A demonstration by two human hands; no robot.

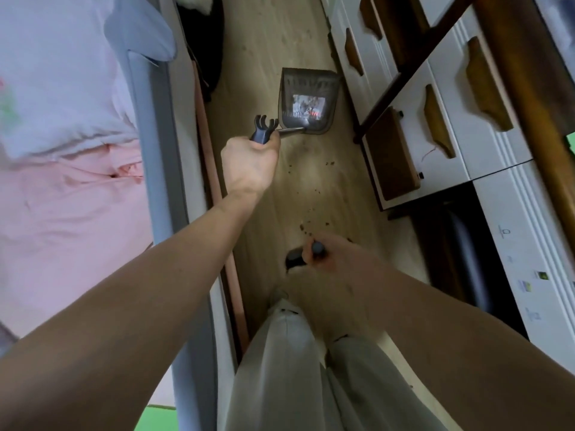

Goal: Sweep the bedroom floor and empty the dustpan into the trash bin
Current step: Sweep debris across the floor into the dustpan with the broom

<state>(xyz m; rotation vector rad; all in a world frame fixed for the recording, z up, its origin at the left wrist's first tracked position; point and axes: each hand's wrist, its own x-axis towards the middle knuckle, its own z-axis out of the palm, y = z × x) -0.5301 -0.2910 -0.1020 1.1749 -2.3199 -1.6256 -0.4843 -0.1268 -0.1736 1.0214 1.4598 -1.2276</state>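
Dustpan, part-filled, on the wood floor ahead, its long handle gripped by the left hand; right hand nearer, fingers curled round the broom handle; crumbs between.

One dustpan stands beyond the fingers of the left hand, which grip its one handle. One broom handle sits inside the fingers of the right hand. Two hands, two trouser legs. Four wooden drawer pulls show, right of both hands.
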